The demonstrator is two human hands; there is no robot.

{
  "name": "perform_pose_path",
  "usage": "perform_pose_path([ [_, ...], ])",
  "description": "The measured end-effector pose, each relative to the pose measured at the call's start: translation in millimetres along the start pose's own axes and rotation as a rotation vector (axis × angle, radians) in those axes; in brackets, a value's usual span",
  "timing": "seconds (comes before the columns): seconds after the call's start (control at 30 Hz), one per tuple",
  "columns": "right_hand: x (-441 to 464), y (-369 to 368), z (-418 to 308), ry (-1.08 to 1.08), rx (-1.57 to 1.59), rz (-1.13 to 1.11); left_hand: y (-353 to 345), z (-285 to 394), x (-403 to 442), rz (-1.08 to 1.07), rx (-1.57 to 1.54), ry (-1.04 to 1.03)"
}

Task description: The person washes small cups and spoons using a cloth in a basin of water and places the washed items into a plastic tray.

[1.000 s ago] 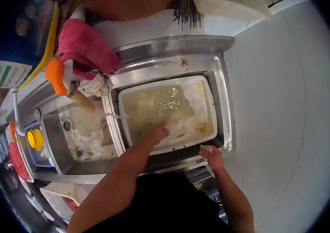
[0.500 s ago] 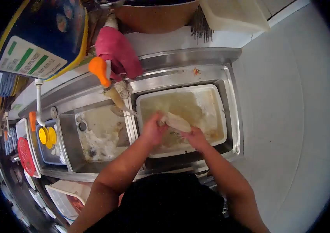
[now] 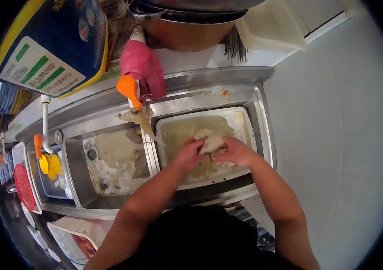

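A white tub (image 3: 251, 139) sits inside the right-hand sink basin, filled with cloudy yellowish water. Over that water, both hands grip a pale, soft, cream-coloured piece (image 3: 213, 143) whose exact kind I cannot make out. My left hand (image 3: 192, 153) has its fingers closed on the near left side of it. Opposite, my right hand (image 3: 237, 153) is curled against its right side, with darker brownish bits showing between the hands. Part of the piece is hidden by my fingers.
Left of the tub, a second basin (image 3: 110, 166) holds murky, foamy residue. An orange-handled tap (image 3: 129, 90) with a pink cloth (image 3: 142, 67) stands behind the divider. Further left are yellow dishes (image 3: 51, 165) and a red strainer (image 3: 24, 186). A large blue container (image 3: 61, 40) looms upper left.
The pale piece was stretched lengthwise between my hands and is now bunched up, further right. My right hand has turned inward over it. The whole view has shifted slightly.
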State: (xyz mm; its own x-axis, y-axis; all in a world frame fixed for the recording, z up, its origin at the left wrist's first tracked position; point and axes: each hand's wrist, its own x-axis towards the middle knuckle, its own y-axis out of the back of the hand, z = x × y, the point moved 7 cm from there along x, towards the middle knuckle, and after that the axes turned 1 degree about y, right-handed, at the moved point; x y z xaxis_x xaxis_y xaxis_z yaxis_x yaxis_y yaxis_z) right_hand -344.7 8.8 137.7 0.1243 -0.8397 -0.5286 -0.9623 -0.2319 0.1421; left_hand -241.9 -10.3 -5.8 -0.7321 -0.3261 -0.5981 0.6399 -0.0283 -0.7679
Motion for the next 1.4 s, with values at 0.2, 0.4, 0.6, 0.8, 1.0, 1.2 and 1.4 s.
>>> perform_pose_path([
  [0.2, 19.5, 159.3, 73.0, -0.14, 0.237, 0.826, 49.2, 34.3, 15.9, 0.396, 0.122, -0.196],
  [0.4, 84.6, 264.5, 141.6, -0.052, 0.124, 1.091, 73.8, 22.1, -16.1, 0.517, 0.405, -0.169],
  [0.6, 153.9, 190.9, 158.4, 0.182, -0.571, 1.416, 98.2, 9.7, -50.9, 0.496, 0.408, -0.136],
  [0.8, 202.0, 40.3, 75.8, 0.392, -0.549, 1.03, 92.4, 17.5, -55.1, 0.674, 0.404, -0.066],
  [1.0, 234.1, -29.7, 57.6, 0.338, -0.283, 0.738, 106.9, -3.3, -28.0, 0.584, 0.814, 0.106],
  [1.2, 152.8, 111.9, 108.1, 0.231, 0.418, 1.027, 121.5, -22.4, -23.1, 0.523, 0.971, -0.114],
  [1.4, 109.4, 39.3, 233.8, -0.041, 0.316, 0.615, 71.6, -14.4, -11.3, 0.547, 1.096, -0.101],
])
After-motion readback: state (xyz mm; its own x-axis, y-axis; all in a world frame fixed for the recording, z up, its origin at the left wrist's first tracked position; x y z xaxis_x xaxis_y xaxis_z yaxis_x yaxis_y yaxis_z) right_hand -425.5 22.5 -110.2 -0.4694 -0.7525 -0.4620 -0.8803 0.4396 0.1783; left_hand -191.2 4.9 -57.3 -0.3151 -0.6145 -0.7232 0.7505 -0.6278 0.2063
